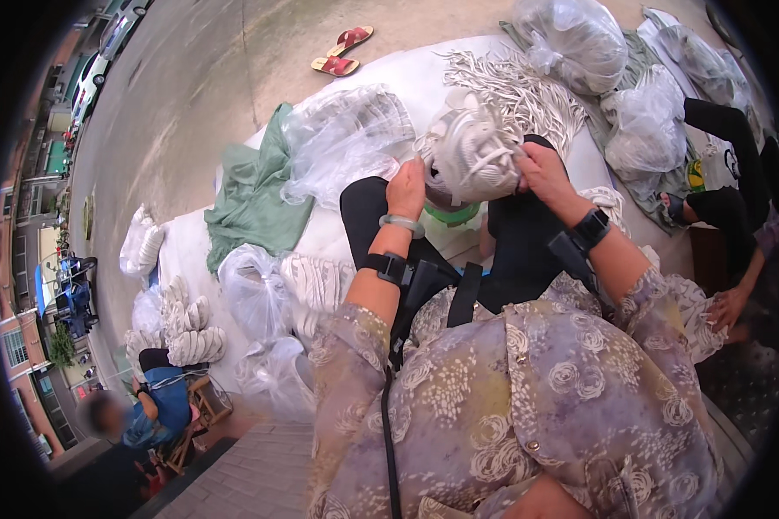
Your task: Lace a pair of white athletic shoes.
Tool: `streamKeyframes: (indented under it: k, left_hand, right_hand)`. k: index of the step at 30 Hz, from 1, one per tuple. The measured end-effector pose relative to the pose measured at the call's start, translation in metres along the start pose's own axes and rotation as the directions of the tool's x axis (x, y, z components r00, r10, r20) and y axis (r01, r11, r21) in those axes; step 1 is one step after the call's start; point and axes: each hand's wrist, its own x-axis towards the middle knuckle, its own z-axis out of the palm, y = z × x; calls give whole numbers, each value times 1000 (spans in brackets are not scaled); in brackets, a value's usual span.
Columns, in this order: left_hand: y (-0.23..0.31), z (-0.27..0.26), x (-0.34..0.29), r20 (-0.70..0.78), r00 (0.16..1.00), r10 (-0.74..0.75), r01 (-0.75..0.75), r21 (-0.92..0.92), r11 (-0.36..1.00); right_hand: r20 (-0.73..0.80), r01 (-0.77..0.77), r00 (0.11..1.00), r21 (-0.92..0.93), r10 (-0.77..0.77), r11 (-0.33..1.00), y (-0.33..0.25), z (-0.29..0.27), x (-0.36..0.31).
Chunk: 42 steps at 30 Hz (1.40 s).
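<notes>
A thick bundle of white flat cords (476,151) rests between my knees, some strands looping loose over its top. My left hand (404,189) grips its left edge, fingers closed and partly hidden. On the other side my right hand (547,177) pinches the bundle's edge near my right knee. Something round and bright green (453,214) shows just under the bundle; its kind is hidden. Beyond lies a spread heap of loose white cords (528,99) on a white sheet (454,59).
Left of my knees lie a green cloth (255,195), a clear plastic bag (350,130) and bundled white cords (316,281). Filled plastic bags (571,43) stand at the far right. One person (160,406) sits at lower left, another's hand (729,307) at right. Red slippers (337,65) lie beyond.
</notes>
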Motion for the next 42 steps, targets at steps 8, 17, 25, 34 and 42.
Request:
streamKeyframes:
  k: [8,17,25,34,42]
  left_hand:
    - [-2,0,-3,113,987,-118,148,-313,938]
    - [10,1,-8,63,997,55,-56,21,998]
    - [11,3,-6,135,990,-26,26,5,1000]
    - [14,7,-2,117,993,-29,31,-22,999]
    - [-5,15,-6,34,999,5,4,-239,971]
  right_hand:
    - [29,222,966,-601,-257,768,-2,44,35]
    - [89,2,995,-492,48,870,-13,37,22]
    - [97,122,992,-546,-83,829,11,49,28]
    - [-92,-106,994,-550,66,829,11,59,33]
    - [-82,-9,996,-559,-44,829,30,49,38]
